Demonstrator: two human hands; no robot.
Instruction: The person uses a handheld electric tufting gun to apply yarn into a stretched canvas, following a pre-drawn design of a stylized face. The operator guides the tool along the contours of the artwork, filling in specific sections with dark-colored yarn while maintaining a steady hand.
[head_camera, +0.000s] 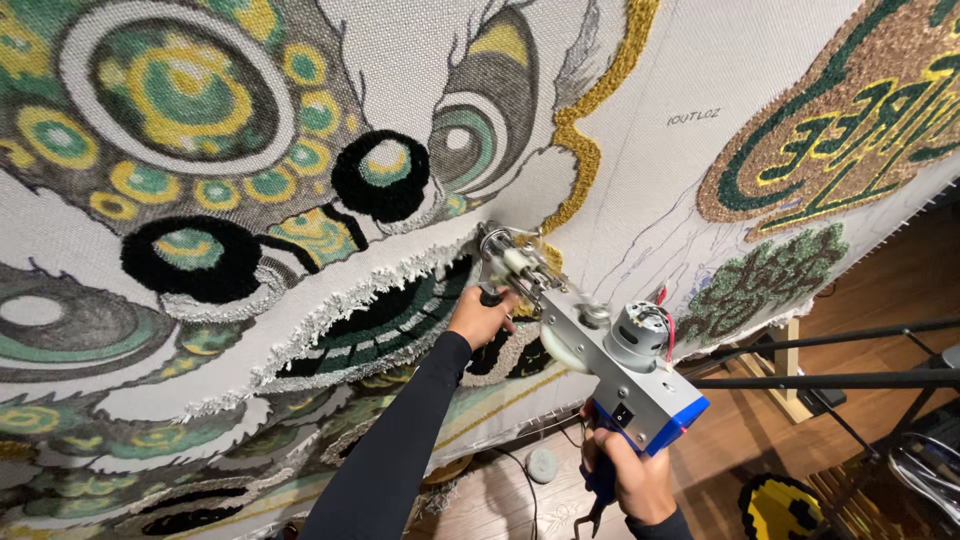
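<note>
I hold a tufting gun (600, 350), silver with a blue base and a small motor on top, against a large stretched cloth (660, 170). My left hand (482, 315), in a black sleeve, grips the gun's front handle close to the cloth. My right hand (630, 475) is wrapped around the blue rear grip below the gun. The gun's tip (492, 240) touches the cloth beside a white tufted strip and a yellow tufted outline (580, 140). The cloth carries a printed design of green, yellow and black rings, partly tufted.
A gold and green tufted patch (850, 110) fills the cloth's upper right, and a green tufted patch (765, 280) sits below it. Black metal bars (830, 378) cross at the right. The wooden floor (740, 440) holds a yellow and black rug piece (785, 505) and a cable.
</note>
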